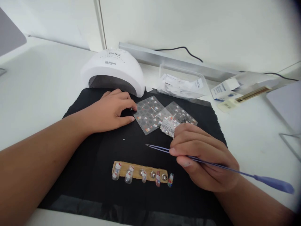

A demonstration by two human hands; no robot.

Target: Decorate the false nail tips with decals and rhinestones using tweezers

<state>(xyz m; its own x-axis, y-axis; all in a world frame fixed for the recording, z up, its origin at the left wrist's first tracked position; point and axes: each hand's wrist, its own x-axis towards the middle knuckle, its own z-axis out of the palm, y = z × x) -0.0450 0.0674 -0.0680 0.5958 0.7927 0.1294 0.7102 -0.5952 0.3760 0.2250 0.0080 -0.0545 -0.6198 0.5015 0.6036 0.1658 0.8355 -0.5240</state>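
Observation:
My right hand pinches purple tweezers whose tips point left over the black mat. A tiny shiny bead lies on the mat left of those tips. My left hand rests there with fingers apart, its fingertips beside the left edge of a clear sticker sheet. A second sticker sheet and a crinkled silvery packet sit just beyond my right hand. Nearer me is a wooden strip with metal knobs, bearing several decorated false nails.
A white nail lamp stands at the back of the black mat. Beside it is a clear plastic box of small white packets. Farther right are a white carton and thin wooden sticks. A black cable runs behind.

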